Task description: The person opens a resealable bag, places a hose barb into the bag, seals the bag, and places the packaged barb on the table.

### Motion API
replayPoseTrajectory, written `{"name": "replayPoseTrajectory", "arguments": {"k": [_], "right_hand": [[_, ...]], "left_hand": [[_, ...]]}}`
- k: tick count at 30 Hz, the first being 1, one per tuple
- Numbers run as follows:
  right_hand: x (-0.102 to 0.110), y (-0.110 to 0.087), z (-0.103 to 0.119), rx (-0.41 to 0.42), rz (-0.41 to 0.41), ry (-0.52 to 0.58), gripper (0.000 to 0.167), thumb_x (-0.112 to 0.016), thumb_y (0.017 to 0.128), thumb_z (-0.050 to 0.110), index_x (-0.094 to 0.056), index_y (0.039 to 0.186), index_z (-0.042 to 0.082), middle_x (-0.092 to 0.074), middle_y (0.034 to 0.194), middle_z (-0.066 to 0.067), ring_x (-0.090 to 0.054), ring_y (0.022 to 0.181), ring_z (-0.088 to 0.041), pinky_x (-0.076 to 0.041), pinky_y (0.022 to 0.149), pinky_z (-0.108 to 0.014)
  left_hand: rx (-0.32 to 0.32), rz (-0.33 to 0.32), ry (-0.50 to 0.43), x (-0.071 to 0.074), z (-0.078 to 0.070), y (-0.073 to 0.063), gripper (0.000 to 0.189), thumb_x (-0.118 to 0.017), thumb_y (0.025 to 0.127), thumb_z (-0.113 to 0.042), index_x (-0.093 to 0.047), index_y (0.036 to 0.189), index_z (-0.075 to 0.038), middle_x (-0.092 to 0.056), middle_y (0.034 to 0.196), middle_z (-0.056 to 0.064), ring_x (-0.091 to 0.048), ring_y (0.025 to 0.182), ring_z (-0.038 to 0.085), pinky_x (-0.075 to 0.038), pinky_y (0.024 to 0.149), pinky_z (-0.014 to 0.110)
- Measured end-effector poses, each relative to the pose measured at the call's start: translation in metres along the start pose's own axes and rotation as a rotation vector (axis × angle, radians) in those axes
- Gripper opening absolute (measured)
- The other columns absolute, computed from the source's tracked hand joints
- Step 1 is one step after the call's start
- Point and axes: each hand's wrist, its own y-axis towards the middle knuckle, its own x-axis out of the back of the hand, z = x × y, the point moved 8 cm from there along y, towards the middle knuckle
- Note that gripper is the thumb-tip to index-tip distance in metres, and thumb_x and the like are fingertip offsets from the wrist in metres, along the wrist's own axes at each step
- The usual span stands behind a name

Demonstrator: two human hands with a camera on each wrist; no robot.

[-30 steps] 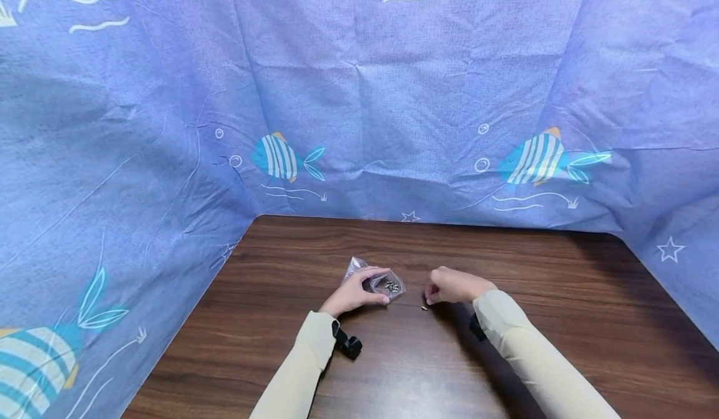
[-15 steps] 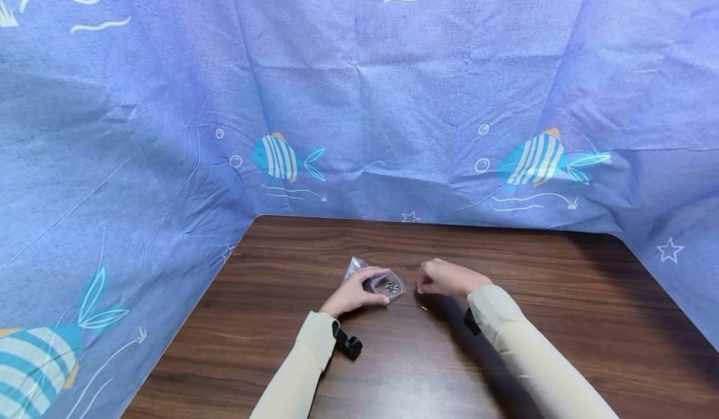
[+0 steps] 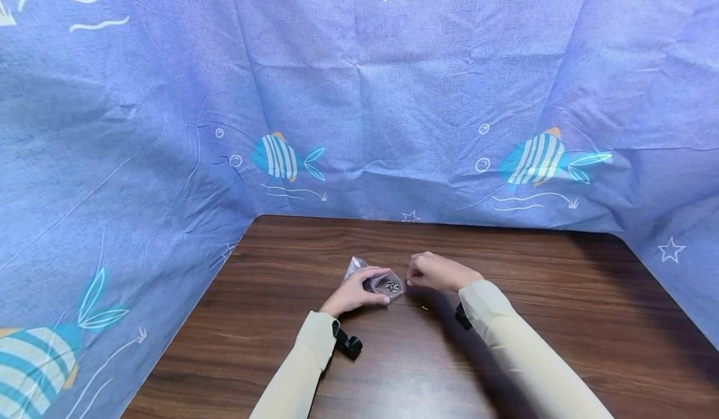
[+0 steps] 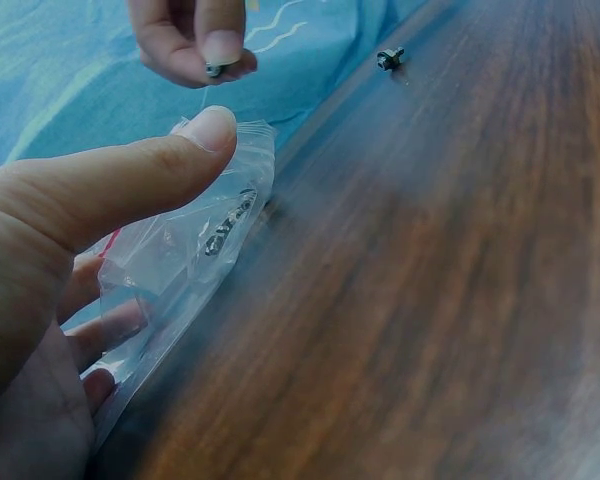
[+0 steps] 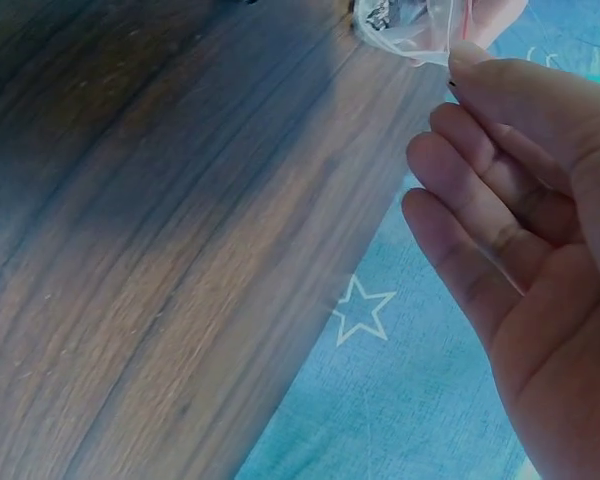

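Note:
My left hand (image 3: pixel 357 291) holds a clear plastic zip bag (image 4: pixel 165 255) with its mouth spread between thumb and fingers. Inside the bag lie several small metal pieces (image 3: pixel 392 286), silvery and dark. Just right of the bag's mouth, my right hand (image 3: pixel 438 271) pinches one small metal piece (image 4: pixel 214 70) between thumb and fingertips, mostly hidden by them. In the right wrist view, the thumb and fingertips overlap the edge of the bag. Another small screw-like metal piece (image 4: pixel 390 58) lies loose on the table, nearer the person than the right hand.
The dark wood-grain table (image 3: pixel 269 319) carries the bag and the loose piece. A blue cloth (image 3: pixel 415 94) printed with fish hangs behind the table and along its sides. Black straps with small cameras (image 3: pixel 349 346) sit on the wrists.
My right hand has moved left and away from the person, from beside the loose piece to the bag's mouth. My left hand and the bag have stayed still.

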Motion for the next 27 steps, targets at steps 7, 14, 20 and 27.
{"name": "replayPoseTrajectory", "arguments": {"k": [7, 14, 20, 27], "right_hand": [[0.004, 0.006, 0.004, -0.002, -0.005, -0.001, 0.008, -0.071, 0.085, 0.009, -0.067, 0.078, 0.011, -0.059, 0.076, 0.006, -0.052, 0.068, 0.000, -0.049, 0.064, -0.018], [0.004, 0.011, 0.004, -0.024, 0.009, -0.024, 0.008, -0.071, 0.085, 0.012, -0.067, 0.079, 0.013, -0.059, 0.077, 0.007, -0.051, 0.068, 0.000, -0.048, 0.065, -0.018], [0.003, 0.014, 0.008, -0.015, 0.006, -0.010, 0.009, -0.070, 0.085, 0.009, -0.066, 0.078, 0.012, -0.058, 0.076, 0.006, -0.050, 0.068, -0.001, -0.047, 0.063, -0.018], [0.003, 0.019, 0.013, 0.002, 0.003, -0.018, 0.006, -0.070, 0.085, 0.007, -0.069, 0.080, 0.007, -0.059, 0.077, 0.005, -0.051, 0.068, -0.002, -0.047, 0.064, -0.018]], "left_hand": [[0.001, 0.004, -0.021, 0.000, -0.002, 0.000, 0.063, -0.083, 0.075, -0.025, -0.059, 0.133, -0.016, -0.058, 0.136, 0.004, -0.051, 0.126, 0.019, -0.038, 0.108, 0.035], [0.008, 0.014, -0.032, -0.001, -0.002, -0.001, 0.063, -0.083, 0.076, -0.025, -0.058, 0.133, -0.017, -0.058, 0.136, 0.004, -0.051, 0.126, 0.019, -0.038, 0.108, 0.037], [0.005, 0.019, -0.054, -0.001, 0.000, -0.002, 0.064, -0.082, 0.077, -0.026, -0.057, 0.135, -0.017, -0.057, 0.136, 0.004, -0.051, 0.125, 0.020, -0.038, 0.107, 0.039], [0.009, 0.016, -0.043, -0.001, -0.001, -0.001, 0.064, -0.082, 0.076, -0.025, -0.057, 0.134, -0.016, -0.057, 0.136, 0.003, -0.051, 0.126, 0.018, -0.038, 0.108, 0.036]]}}
